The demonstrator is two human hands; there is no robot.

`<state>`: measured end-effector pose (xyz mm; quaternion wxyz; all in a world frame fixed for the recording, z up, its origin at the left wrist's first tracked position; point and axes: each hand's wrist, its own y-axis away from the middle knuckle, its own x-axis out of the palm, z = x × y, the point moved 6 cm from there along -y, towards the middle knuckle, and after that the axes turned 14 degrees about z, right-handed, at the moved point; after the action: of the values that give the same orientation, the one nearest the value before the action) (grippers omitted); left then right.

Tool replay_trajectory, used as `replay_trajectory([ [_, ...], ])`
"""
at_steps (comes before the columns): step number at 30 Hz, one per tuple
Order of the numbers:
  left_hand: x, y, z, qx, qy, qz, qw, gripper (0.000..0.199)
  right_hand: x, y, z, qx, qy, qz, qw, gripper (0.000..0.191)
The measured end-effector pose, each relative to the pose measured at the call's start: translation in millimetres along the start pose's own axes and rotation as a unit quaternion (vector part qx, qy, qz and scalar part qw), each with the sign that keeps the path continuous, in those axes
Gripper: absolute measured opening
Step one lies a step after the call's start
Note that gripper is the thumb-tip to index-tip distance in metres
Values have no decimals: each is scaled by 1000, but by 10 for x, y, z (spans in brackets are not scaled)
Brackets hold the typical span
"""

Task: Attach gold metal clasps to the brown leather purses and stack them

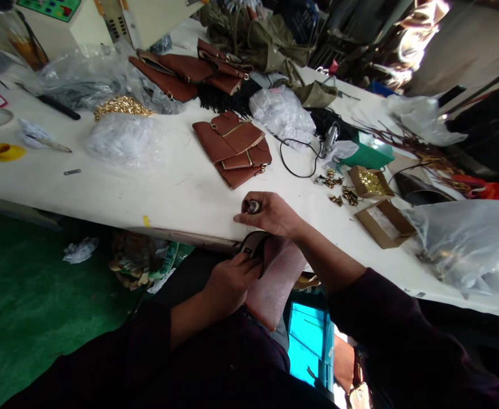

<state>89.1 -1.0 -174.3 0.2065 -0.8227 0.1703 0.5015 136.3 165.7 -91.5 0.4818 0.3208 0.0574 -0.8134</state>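
Observation:
A reddish-brown leather piece (277, 287) with a dark open edge lies tilted over my lap at the table's front edge. My left hand (231, 281) is closed on its near upper side, fingers pressed at the dark edge. Just above, my right hand (270, 213) is curled round a small tool (253, 207); only its rounded, light-and-dark end shows, so its kind is hidden. Beyond the right hand, brown leather bags (232, 145) with zips lie stacked on the white table (181, 196).
To the right stand a carton of small gold fittings (371, 182), an open carton (383, 224) and a clear plastic bag (471, 244). More brown bags (185, 68) and gold chain (121, 106) lie at the back. A blue crate (311, 341) stands below the table.

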Motion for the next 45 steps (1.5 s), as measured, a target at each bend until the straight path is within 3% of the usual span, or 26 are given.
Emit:
replay_trajectory([
  [2,1,-13,-5,-2,3,9,1000,33,-81,298,183,-80,-123,-175,974,40],
  [4,3,-21,-15,-2,5,17,1000,34,1,539,274,-138,-236,-271,923,48],
  [7,1,-36,-21,-16,5,18,1000,35,293,615,187,-147,-349,-287,880,49],
  [11,-34,-33,-34,-29,28,20,999,32,547,505,-124,-102,-389,-294,867,46],
  [14,-138,65,9,-27,139,-37,989,22,574,457,-221,-100,-376,-302,870,44],
  [16,-158,194,191,-111,284,-106,947,21,571,443,-239,-105,-379,-306,867,45],
  [18,-3,342,416,-254,445,-134,848,33,567,439,-257,-112,-389,-315,858,46],
  [20,236,401,506,-347,556,-94,749,45,571,434,-284,-122,-401,-323,849,47],
  [22,391,338,495,-360,608,-36,706,52,578,429,-317,-135,-421,-323,837,45],
  [25,457,206,464,-352,635,-13,687,50,584,418,-358,-159,-464,-309,815,42],
  [31,444,133,388,-364,671,-54,644,52,523,387,-432,-171,-542,-308,763,38],
  [37,424,75,344,-377,705,-69,597,52,481,349,-558,-134,-576,-313,744,39],
  [45,431,28,349,-393,714,-74,575,47,436,340,-596,-120,-619,-306,713,38],
])
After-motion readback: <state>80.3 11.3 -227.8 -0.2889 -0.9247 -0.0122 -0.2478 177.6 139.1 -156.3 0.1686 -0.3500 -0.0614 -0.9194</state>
